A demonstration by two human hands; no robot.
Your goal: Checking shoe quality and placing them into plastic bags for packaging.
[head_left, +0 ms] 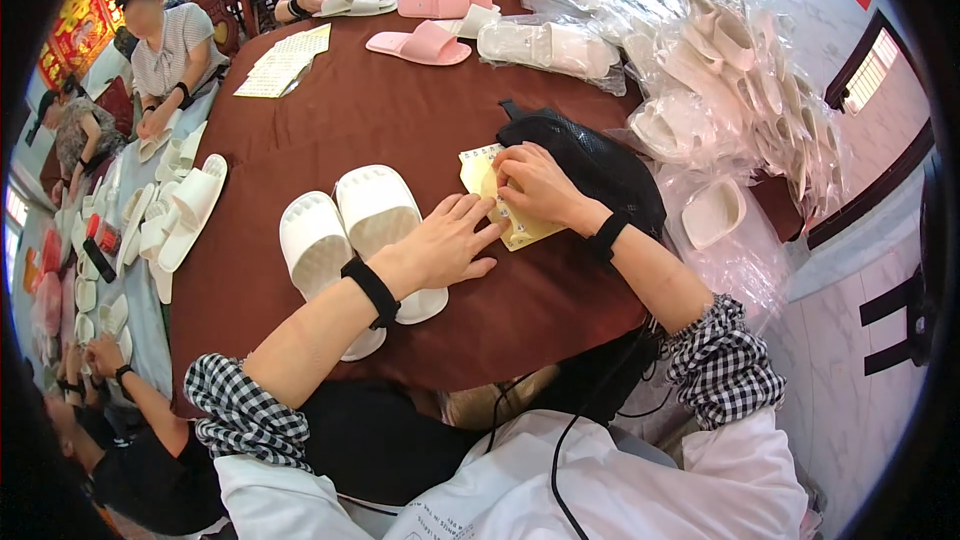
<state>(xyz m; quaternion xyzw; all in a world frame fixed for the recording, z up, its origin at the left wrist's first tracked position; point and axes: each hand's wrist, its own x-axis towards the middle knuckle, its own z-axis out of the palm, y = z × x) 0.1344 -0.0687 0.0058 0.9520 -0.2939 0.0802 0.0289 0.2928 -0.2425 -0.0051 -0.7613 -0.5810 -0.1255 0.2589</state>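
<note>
A small yellow sheet of stickers [530,232] lies on the brown tablecloth in front of me. My left hand [445,245] is open, palm down, its fingertips at the sheet's left edge. My right hand [537,183] is closed in a pinch at the upper part of the sheet, where the paper looks lifted or folded; its fingertips are partly hidden. A pair of white slippers [375,202] stands side by side just left of the sheet, the near ends partly covered by my left forearm. A black bag [590,165] lies right behind my right hand.
A heap of plastic-wrapped slippers [735,70] fills the table's right side. Pink slippers [425,44] and a white sticker sheet [285,62] lie at the far side. Other people work across the table and at a left table [160,285] with more slippers. A black cable [560,460] hangs before me.
</note>
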